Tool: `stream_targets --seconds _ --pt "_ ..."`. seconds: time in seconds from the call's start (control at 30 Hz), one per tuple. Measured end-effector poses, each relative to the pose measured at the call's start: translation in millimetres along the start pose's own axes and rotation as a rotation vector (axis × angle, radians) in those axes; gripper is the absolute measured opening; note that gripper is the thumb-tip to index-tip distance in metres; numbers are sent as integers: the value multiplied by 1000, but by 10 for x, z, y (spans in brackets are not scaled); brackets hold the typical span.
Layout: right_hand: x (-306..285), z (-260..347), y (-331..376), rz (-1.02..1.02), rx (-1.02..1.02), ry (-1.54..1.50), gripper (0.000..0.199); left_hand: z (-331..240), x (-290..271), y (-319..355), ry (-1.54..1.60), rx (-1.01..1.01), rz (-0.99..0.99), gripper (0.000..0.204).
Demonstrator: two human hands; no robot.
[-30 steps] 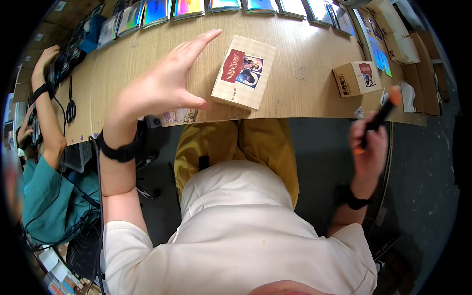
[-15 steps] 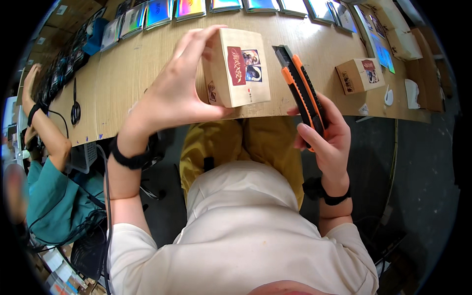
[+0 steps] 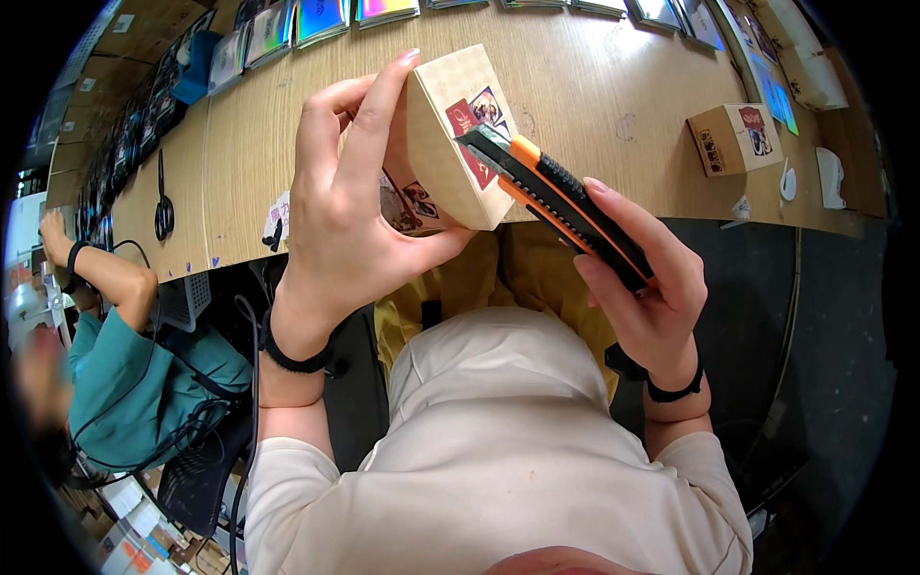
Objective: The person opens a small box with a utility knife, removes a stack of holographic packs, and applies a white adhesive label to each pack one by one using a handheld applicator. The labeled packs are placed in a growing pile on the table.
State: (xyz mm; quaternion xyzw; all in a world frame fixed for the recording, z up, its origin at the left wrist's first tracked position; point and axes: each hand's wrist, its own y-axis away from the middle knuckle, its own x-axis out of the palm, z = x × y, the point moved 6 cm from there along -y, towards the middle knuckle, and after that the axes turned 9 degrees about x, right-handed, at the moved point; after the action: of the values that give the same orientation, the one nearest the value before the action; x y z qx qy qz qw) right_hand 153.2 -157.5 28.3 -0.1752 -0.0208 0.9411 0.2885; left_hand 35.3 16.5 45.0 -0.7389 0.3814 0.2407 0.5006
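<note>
My left hand [image 3: 350,192] grips a tan cardboard box [image 3: 450,77] from its left side, thumb at the near edge and fingers at the far one. The box is tilted, with a red label and small pictures on the side turned to the right. In my right hand [image 3: 652,278] is an orange and black utility knife [image 3: 575,211]. Its blade points up and to the left, in front of the box's labelled side; whether it touches the cardboard I cannot tell.
A second tan box [image 3: 733,141] stands at the right of the wooden table [image 3: 594,115]. Stacks of shiny card packs [image 3: 388,10] line the far edge. Black scissors [image 3: 164,206] lie at the left. A co-worker in a green shirt [image 3: 144,383] sits to the left.
My left hand has turned the box so its labelled side faces more to the right. The knife has moved left and tilted, bringing its blade over the box.
</note>
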Motion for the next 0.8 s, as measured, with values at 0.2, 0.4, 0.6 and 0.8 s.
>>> stream_targets --seconds 0.2,0.4,0.6,0.8 --pt "5 5 0 -1 -8 21 46 -31 7 -15 5 16 -4 99" --pt "-4 76 -7 -8 -104 114 47 -43 12 -3 -21 15 5 102" --pt "-2 111 6 -17 -197 162 46 -53 17 2 -7 17 -8 102" --pt "41 129 59 -65 -251 219 46 -60 15 1 -15 42 -6 103"
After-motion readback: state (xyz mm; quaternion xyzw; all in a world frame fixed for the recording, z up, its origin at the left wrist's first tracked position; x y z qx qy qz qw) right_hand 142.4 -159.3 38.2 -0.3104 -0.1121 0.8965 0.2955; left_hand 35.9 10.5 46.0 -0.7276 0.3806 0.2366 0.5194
